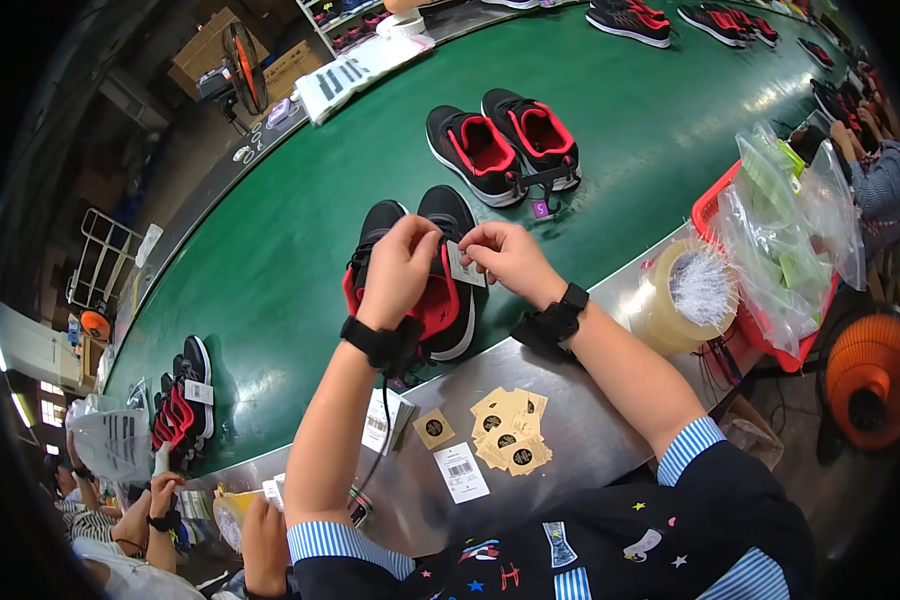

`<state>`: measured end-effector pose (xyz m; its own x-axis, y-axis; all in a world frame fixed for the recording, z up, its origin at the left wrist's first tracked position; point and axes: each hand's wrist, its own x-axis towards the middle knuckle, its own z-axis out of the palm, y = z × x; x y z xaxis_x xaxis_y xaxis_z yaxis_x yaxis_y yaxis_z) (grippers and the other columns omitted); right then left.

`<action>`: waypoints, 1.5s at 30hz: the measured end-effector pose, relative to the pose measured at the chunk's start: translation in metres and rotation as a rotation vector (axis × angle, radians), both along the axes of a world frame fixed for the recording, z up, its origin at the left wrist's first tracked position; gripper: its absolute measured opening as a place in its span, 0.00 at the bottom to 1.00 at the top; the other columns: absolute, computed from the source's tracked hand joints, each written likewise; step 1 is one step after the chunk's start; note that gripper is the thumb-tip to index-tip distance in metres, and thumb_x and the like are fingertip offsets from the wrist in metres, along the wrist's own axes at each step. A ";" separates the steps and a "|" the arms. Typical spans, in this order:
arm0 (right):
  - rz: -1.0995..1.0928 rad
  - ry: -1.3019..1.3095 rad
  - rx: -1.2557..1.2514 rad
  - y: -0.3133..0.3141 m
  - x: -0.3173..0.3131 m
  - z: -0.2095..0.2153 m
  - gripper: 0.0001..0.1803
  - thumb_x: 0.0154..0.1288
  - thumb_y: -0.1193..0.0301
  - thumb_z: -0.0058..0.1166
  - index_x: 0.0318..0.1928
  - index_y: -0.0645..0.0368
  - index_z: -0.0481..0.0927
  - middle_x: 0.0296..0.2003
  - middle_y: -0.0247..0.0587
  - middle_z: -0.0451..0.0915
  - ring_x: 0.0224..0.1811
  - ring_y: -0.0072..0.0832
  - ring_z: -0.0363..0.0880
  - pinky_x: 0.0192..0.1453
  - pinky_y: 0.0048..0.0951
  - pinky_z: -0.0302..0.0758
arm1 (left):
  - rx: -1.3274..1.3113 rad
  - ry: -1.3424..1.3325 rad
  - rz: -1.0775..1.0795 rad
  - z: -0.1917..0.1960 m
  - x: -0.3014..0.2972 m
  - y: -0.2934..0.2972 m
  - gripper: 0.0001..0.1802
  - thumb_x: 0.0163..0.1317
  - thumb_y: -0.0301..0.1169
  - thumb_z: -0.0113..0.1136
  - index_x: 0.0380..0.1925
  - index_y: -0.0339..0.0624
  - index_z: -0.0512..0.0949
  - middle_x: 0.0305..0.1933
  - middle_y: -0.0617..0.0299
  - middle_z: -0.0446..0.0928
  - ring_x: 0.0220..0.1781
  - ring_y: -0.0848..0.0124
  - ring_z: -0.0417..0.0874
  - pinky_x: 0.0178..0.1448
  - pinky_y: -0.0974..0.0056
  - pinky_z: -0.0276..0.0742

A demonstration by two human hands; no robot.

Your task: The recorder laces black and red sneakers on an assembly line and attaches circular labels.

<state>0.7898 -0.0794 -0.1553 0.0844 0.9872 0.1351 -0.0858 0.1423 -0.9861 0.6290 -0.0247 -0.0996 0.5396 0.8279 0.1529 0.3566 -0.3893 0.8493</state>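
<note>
A pair of black sneakers with red lining (pixel 454 330) stands on the green belt right in front of me, under my hands. My left hand (pixel 400 268) is above the left shoe's opening, its fingertips pinched together near the laces; what they hold is too small to make out. My right hand (pixel 515 262) has its thumb and fingers closed at the edge of a white hang tag (pixel 466 266), which lies over the right shoe. Both wrists wear black bands. A second black and red pair (pixel 490 150) stands just beyond, joined by a black strap with a small purple label (pixel 541 208).
Brown paper tags (pixel 508 430), a white printed tag (pixel 461 473) and a stack of white tags (pixel 385 420) lie on the metal ledge. To the right are a tape roll filled with white plastic fasteners (pixel 685 295) and a red basket of plastic bags (pixel 730 200). Co-workers sit at both sides.
</note>
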 end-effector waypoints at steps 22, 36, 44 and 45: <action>0.172 -0.057 -0.181 0.009 -0.011 0.006 0.06 0.55 0.73 0.54 0.33 0.62 0.78 0.26 0.34 0.80 0.24 0.17 0.77 0.22 0.18 0.72 | 0.290 0.190 -0.004 -0.005 -0.009 -0.020 0.18 0.50 0.18 0.54 0.44 0.35 0.67 0.27 0.53 0.78 0.32 0.61 0.82 0.37 0.63 0.75; 0.228 0.024 -0.213 0.007 -0.026 0.001 0.10 0.61 0.68 0.54 0.42 0.57 0.75 0.28 0.26 0.76 0.25 0.11 0.71 0.24 0.13 0.66 | 0.449 0.157 0.305 -0.005 -0.017 -0.064 0.18 0.43 0.23 0.59 0.38 0.37 0.73 0.38 0.48 0.77 0.45 0.54 0.77 0.47 0.57 0.72; 0.187 0.028 0.145 -0.055 -0.071 0.061 0.09 0.64 0.74 0.48 0.44 0.62 0.73 0.24 0.27 0.71 0.20 0.09 0.62 0.22 0.11 0.58 | 0.756 -0.260 0.186 0.056 -0.079 -0.279 0.11 0.45 0.21 0.55 0.32 0.39 0.78 0.36 0.55 0.77 0.38 0.60 0.78 0.44 0.61 0.75; 0.242 -0.009 0.150 -0.068 -0.082 0.064 0.09 0.64 0.74 0.48 0.43 0.62 0.74 0.24 0.27 0.71 0.20 0.09 0.62 0.22 0.11 0.58 | 0.709 -0.257 0.216 0.044 -0.094 -0.306 0.10 0.46 0.21 0.54 0.30 0.40 0.79 0.33 0.57 0.78 0.35 0.61 0.79 0.40 0.61 0.76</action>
<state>0.7076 -0.1471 -0.0911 -0.1534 0.9475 0.2807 -0.1266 0.2629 -0.9565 0.5348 -0.3309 -0.0560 0.2536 0.5686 0.7825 0.3124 -0.8138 0.4901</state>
